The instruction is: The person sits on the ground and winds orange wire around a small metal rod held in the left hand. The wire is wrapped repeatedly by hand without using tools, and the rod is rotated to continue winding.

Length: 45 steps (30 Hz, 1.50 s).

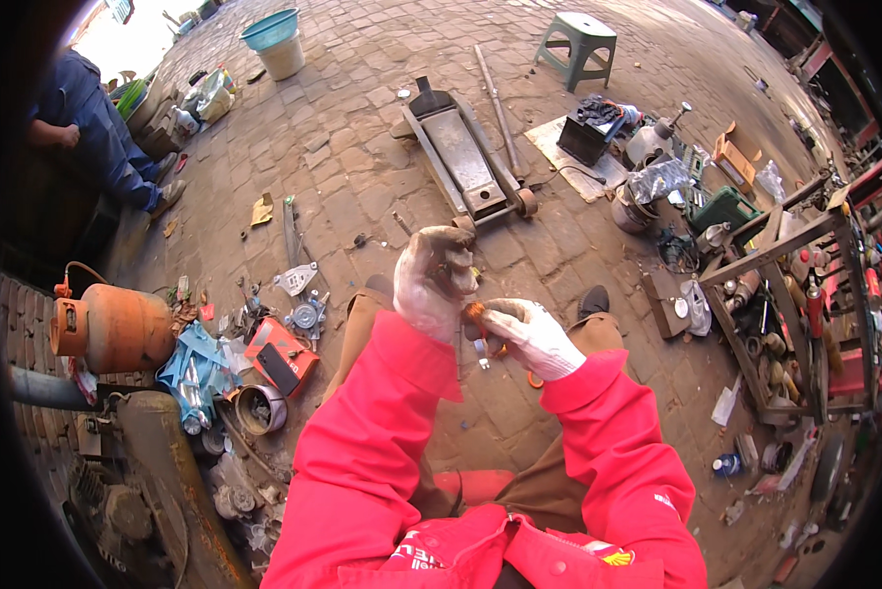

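Both my hands wear whitish gloves, the left one dirt-stained. Between the fingertips of my right hand (534,336) is a small orange-brown part (474,312), perhaps copper-coloured; its exact kind is too small to make out. My left hand (435,280) is raised just beside it, with the fingers curled in; whatever they hold, if anything, is hidden. Small dark and white bits show just below the part, partly covered by my right hand. Beyond my hands, a trolley jack (463,157) lies on the brick paving.
Left are an orange gas cylinder (122,329), a red box (282,355) with a phone on it, and metal alternator-like housings (306,316). A metal rack (804,294) of tools stands right. Farther off are a green stool (580,44), a blue basin (270,29) and a person in blue (92,128).
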### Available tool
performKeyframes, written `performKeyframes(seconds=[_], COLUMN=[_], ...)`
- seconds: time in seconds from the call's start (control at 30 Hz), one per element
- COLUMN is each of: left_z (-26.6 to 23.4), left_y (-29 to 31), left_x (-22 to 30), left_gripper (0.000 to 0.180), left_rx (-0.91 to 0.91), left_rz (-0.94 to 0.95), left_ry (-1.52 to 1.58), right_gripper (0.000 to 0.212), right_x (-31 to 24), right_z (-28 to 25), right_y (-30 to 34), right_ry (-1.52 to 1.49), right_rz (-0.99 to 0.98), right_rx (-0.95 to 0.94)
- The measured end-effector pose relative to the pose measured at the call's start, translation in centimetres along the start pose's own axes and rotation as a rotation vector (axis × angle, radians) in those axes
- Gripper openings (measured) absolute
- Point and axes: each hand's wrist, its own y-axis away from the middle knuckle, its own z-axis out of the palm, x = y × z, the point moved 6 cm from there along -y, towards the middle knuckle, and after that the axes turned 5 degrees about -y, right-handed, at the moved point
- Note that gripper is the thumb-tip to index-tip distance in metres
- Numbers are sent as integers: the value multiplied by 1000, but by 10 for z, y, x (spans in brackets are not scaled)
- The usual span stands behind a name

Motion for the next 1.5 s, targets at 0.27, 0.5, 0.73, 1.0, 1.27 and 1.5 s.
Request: performKeyframes(seconds=[0.27,0.5,0.73,1.0,1.27,1.5], left_z=[2,8,20,31,31,31], left_y=[3,5,4,9,10,8], left_x=[-1,1,2,8,8,4], left_gripper=[48,54,56,56,53,38], left_rx=[-5,-104,-289,-367,-338,-302], left_rz=[-74,-53,-64,-8,-34,-58], left_ry=[45,-132,-291,-492,-544,-606], right_gripper=[47,50,44,40,57,45], right_x=[0,-2,-4,-3,-3,3], right_z=[2,1,-2,-6,-1,7], right_y=[1,2,5,5,1,-3], right_ry=[-84,-23,51,4,-74,10], right_rz=[11,-26,38,-23,-89,-123], right_rx=[-75,-78,-82,-95,-79,43])
